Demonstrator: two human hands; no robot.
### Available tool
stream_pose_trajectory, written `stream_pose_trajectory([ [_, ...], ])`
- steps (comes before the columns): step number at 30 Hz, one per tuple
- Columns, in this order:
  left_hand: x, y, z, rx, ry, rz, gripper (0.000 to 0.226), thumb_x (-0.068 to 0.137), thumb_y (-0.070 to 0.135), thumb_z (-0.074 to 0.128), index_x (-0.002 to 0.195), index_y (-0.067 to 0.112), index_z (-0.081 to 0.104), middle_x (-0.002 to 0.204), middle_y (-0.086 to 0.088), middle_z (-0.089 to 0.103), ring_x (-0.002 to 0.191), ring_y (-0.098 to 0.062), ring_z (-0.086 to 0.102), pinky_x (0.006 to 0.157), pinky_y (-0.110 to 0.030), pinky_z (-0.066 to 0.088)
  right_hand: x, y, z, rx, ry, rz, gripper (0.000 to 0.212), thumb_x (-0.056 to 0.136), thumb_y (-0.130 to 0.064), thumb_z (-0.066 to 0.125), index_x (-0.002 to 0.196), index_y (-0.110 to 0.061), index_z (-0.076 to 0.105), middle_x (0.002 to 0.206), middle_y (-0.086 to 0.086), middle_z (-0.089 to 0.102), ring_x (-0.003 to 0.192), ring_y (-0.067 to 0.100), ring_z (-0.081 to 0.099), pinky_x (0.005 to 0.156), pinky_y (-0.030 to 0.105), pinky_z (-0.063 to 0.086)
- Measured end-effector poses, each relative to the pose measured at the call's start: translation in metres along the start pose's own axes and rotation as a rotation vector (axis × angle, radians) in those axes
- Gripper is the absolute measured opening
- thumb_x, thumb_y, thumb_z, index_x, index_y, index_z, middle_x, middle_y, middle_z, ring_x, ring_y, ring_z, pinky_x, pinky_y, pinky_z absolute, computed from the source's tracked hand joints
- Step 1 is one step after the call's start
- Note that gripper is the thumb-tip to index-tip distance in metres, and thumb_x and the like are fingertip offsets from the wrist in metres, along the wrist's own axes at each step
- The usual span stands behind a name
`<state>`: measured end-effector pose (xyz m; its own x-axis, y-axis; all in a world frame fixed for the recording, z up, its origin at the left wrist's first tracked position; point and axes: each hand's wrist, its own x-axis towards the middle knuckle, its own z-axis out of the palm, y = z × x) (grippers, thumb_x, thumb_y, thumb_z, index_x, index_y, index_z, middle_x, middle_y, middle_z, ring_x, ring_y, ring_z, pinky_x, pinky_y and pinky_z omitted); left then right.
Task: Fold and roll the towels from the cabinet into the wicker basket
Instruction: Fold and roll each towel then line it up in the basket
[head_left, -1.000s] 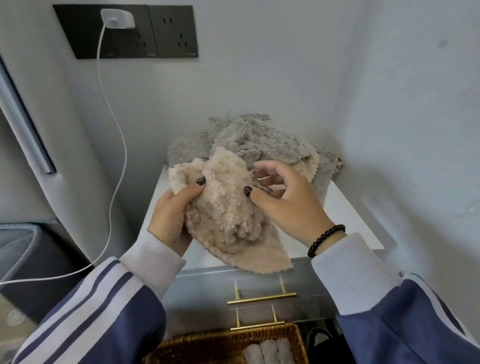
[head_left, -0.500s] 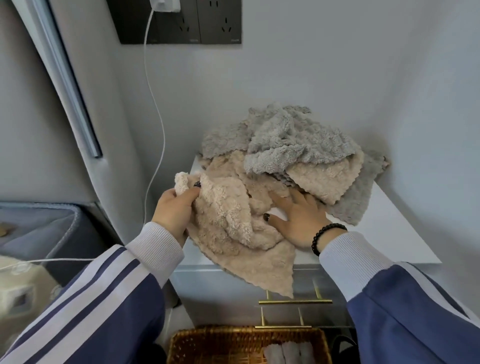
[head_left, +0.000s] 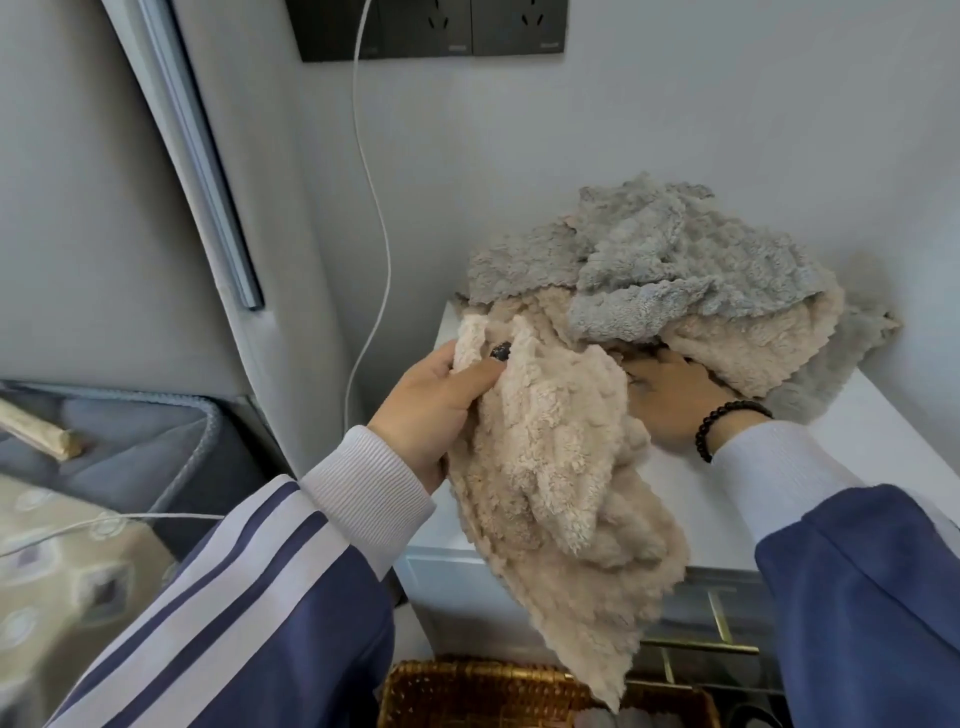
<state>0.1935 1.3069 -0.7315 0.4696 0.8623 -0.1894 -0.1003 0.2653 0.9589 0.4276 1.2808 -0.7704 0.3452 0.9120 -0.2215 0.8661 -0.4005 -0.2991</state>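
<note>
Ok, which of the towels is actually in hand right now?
The beige towel hanging off the cabinet's front edge: the left hand grips its upper corner. The grey towels and the other beige one lie heaped at the back, ungripped.

Pale grey wall straight ahead, evenly lit, and a dark socket panel sits at the top edge. A white cable drops from it down the wall. On the left a grey padded panel with a metal trim strip slanting across. Near left, a grey cushioned seat, and patterned beige fabric below it
</note>
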Motion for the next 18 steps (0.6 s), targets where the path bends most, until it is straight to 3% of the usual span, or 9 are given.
stream_pose_trajectory([
  [5, -0.002, -0.005, -0.001, 0.049, -0.083, 0.005, 0.018, 0.093, 0.012, 0.055, 0.107, 0.014, 0.066, 0.093, -0.006, 0.074, 0.076, -0.017, 0.071, 0.065, -0.027, 0.058, -0.006, -0.002, -0.002, -0.087, -0.033, -0.013, 0.064, 0.077, -0.05, 0.028, 0.139, -0.038, 0.034, 0.151, 0.008, 0.025, 0.134, 0.038, 0.025, 0.109, 0.054, 0.028],
  [8, -0.003, -0.005, 0.0, 0.057, -0.1, 0.017, 0.016, 0.094, 0.011, 0.054, 0.105, 0.012, 0.066, 0.088, -0.005, 0.074, 0.071, -0.015, 0.07, 0.064, -0.025, 0.058, -0.008, -0.005, -0.006, -0.104, -0.072, -0.035, 0.072, 0.066, -0.063, 0.029, 0.129, -0.035, 0.046, 0.144, 0.007, 0.039, 0.128, 0.036, 0.037, 0.104, 0.049, 0.037],
  [11, -0.004, -0.005, 0.003, 0.067, -0.101, 0.04, 0.014, 0.095, 0.01, 0.053, 0.099, 0.013, 0.066, 0.081, -0.002, 0.073, 0.067, -0.013, 0.07, 0.061, -0.024, 0.057, -0.03, -0.015, -0.02, -0.1, -0.093, -0.083, 0.046, 0.087, -0.047, 0.047, 0.13, -0.03, 0.051, 0.136, 0.004, 0.049, 0.115, 0.026, 0.051, 0.093, 0.037, 0.046],
  [13, -0.006, -0.005, 0.007, 0.09, -0.107, 0.051, 0.013, 0.095, 0.011, 0.053, 0.099, 0.014, 0.065, 0.081, -0.002, 0.073, 0.067, -0.013, 0.069, 0.064, -0.024, 0.058, -0.048, -0.017, -0.031, -0.082, -0.068, -0.148, 0.038, 0.095, -0.035, 0.049, 0.132, -0.026, 0.051, 0.134, 0.002, 0.053, 0.114, 0.023, 0.053, 0.092, 0.032, 0.045],
  [15, -0.008, -0.007, 0.01, 0.112, -0.116, 0.058, 0.013, 0.094, 0.013, 0.054, 0.102, 0.015, 0.064, 0.081, 0.0, 0.073, 0.069, -0.012, 0.069, 0.068, -0.025, 0.058, -0.067, -0.019, -0.04, -0.011, -0.037, -0.222, 0.038, 0.097, -0.027, 0.048, 0.135, -0.024, 0.049, 0.133, -0.002, 0.055, 0.117, 0.021, 0.052, 0.095, 0.031, 0.043],
  [18, -0.011, -0.011, 0.017, 0.182, -0.127, 0.056, 0.022, 0.094, 0.016, 0.057, 0.115, 0.013, 0.061, 0.094, -0.004, 0.072, 0.084, -0.018, 0.068, 0.084, -0.035, 0.055, -0.084, -0.026, -0.043, 0.309, -0.037, -0.312, 0.051, 0.092, -0.02, 0.06, 0.138, -0.035, 0.042, 0.134, -0.012, 0.05, 0.122, 0.009, 0.049, 0.101, 0.026, 0.039],
])
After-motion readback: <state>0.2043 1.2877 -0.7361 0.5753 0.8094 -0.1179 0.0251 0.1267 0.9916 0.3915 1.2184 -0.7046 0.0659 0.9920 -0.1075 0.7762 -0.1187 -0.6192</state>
